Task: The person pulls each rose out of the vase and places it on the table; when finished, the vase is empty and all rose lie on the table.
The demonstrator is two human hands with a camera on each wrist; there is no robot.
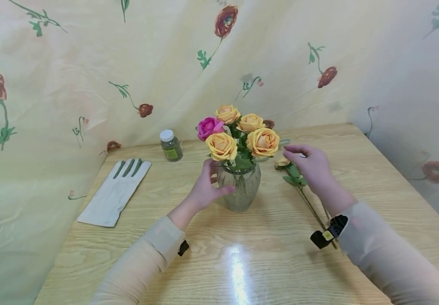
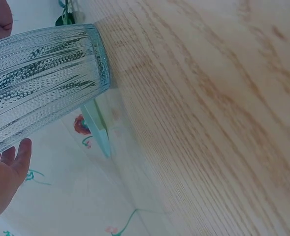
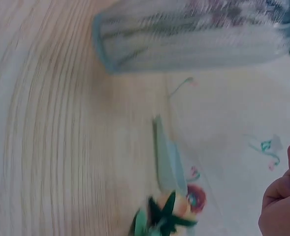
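A ribbed clear glass vase (image 1: pixel 240 190) stands upright on the wooden table, filled with several yellow-orange roses (image 1: pixel 263 143) and one magenta rose (image 1: pixel 209 128). My left hand (image 1: pixel 208 186) holds the vase from its left side, thumb across the front and fingers curving behind below the rim. To the right of the vase, my right hand (image 1: pixel 311 163) hovers with its fingers loosely bent toward the bouquet, partly over a yellow rose (image 1: pixel 282 162) that lies on the table. That rose's stem runs toward the front, partly hidden by the right wrist. The right wrist view shows the right hand (image 3: pixel 282 199) only at its edge.
Left of the vase stands a small jar (image 1: pixel 171 148) with a white lid. Farther left lies a flat white piece (image 1: pixel 109 199) with dark green stripes, perhaps a glove. A pale green object (image 2: pixel 96 129) is behind the vase, near the flower-patterned wall covering (image 1: pixel 166 63).
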